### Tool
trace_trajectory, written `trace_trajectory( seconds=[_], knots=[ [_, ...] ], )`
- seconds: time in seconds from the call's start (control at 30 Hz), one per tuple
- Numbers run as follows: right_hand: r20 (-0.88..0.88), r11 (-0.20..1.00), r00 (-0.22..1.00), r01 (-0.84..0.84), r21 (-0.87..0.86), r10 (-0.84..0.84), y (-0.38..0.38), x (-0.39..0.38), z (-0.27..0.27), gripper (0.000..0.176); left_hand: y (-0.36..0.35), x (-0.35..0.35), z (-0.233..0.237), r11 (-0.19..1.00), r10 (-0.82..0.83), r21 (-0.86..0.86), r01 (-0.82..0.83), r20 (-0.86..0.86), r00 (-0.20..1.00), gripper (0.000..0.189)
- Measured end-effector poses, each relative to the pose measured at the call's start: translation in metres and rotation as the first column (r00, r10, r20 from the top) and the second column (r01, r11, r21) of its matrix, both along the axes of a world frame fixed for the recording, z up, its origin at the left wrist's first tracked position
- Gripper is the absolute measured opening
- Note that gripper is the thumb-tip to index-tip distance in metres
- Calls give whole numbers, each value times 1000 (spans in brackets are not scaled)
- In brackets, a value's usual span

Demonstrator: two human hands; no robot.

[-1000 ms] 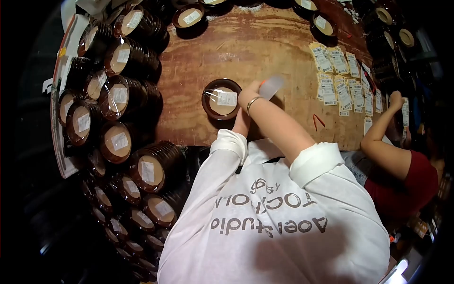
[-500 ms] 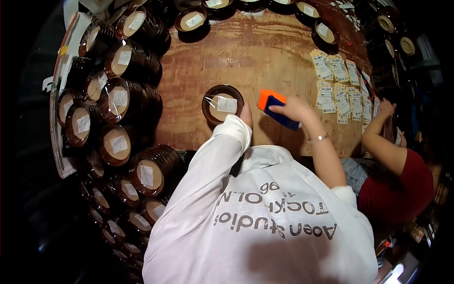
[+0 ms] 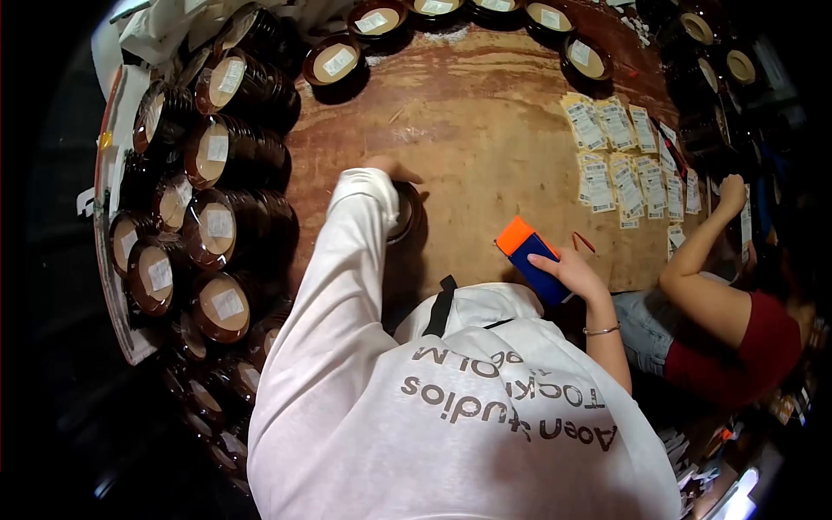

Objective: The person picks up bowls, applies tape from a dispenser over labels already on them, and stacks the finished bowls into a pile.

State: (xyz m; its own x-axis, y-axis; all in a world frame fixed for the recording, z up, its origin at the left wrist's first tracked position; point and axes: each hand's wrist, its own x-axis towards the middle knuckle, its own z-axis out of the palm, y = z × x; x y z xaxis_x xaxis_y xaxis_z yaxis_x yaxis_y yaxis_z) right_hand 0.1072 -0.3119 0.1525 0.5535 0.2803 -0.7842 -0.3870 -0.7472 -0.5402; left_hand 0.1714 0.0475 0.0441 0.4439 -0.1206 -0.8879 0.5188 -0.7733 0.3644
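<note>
My left hand (image 3: pixel 394 168) reaches over the far side of a brown glazed dish (image 3: pixel 416 213) on the table. Its fingers are closed about the far rim, though most of the grip is hidden. The white sleeve covers the left part of the dish and its middle. In my right hand (image 3: pixel 579 276) is a box-shaped hand tool (image 3: pixel 536 260) with an orange front end and a dark blue body. I hold it above the table's front edge, to the right of the dish, apart from it.
Stacked brown dishes with white labels (image 3: pixel 217 224) line the left side. Single labelled dishes (image 3: pixel 334 61) stand along the back of the wooden table (image 3: pixel 468 113). Rows of printed labels (image 3: pixel 621 178) lie at right. Beside them works another person's arm (image 3: pixel 706 238). A small red strip (image 3: pixel 585 243) lies nearby.
My left hand has gone from the right side of the dish to its far side, and the sleeve now covers much of it. My right hand has moved down and right with the tool.
</note>
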Motion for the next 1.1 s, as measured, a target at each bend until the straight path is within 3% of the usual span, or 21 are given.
trace_trajectory(
  seconds=[0.07, 0.17, 0.23, 0.33, 0.4, 0.47, 0.53, 0.67, 0.7, 0.73, 0.8, 0.83, 0.87, 0.93, 1.0, 1.07, 1.1],
  knots=[
    [-11, 1000, 1000, 21, 23, -20, 7, 6, 4, 44, 35, -16, 1, 882, 405, -177, -438, -195, 893, 42],
    [-15, 991, 999, 37, 126, -35, 23, 17, 15, 43, 68, -54, 8, 562, 671, -258, -786, -415, 615, 42],
    [-131, 948, 976, 202, 246, -174, 35, 21, 17, 38, 75, -77, 16, 481, 709, -248, -841, -455, 539, 41],
    [-152, 917, 973, 215, 335, -173, 53, 27, 13, 33, 74, -106, 29, 433, 781, -315, -844, -336, 526, 44],
    [-158, 921, 980, 170, 350, -121, 59, 32, 7, 33, 73, -115, 24, 434, 818, -290, -853, -270, 508, 38],
    [-156, 890, 973, 219, 400, -169, 66, 30, 6, 34, 72, -122, 18, 469, 806, -299, -831, -238, 541, 44],
    [-146, 886, 974, 220, 408, -175, 68, 27, 3, 34, 64, -124, 14, 187, 903, -446, -875, -273, 332, 35],
    [-167, 877, 965, 253, 408, -201, 62, 22, 2, 32, 49, -99, 3, 170, 883, -539, -825, -288, 370, 34],
    [-161, 879, 967, 249, 406, -199, 59, 21, 3, 32, 48, -89, 6, 269, 841, -536, -800, -274, 467, 33],
    [-167, 878, 967, 246, 410, -193, 56, 20, 4, 31, 45, -80, 2, 266, 841, -542, -797, -273, 466, 33],
    [-170, 875, 967, 245, 417, -190, 53, 16, 7, 31, 38, -66, -7, 496, 744, -582, -644, -97, 661, 32],
    [-180, 870, 965, 253, 423, -193, 52, 15, 8, 31, 33, -58, 5, 594, 684, -495, -635, -106, 722, 35],
    [-189, 867, 962, 262, 423, -198, 49, 13, 10, 31, 31, -54, 4, 595, 678, -503, -627, -105, 728, 35],
    [-163, 866, 966, 251, 433, -198, 47, 10, 14, 34, 31, -45, 3, 560, 661, -452, -694, -260, 704, 33],
    [-145, 862, 969, 244, 444, -200, 44, 8, 13, 37, 33, -45, -1, 601, 652, -423, -678, -231, 722, 31],
    [-128, 818, 983, 180, 546, -131, 41, 4, 7, 39, 32, -54, -6, 492, 669, -570, -658, -236, 705, 35],
    [-143, 842, 984, 163, 515, -103, 42, 4, 9, 44, 28, -56, -8, 540, 643, -560, -628, -207, 737, 34]
  ],
)
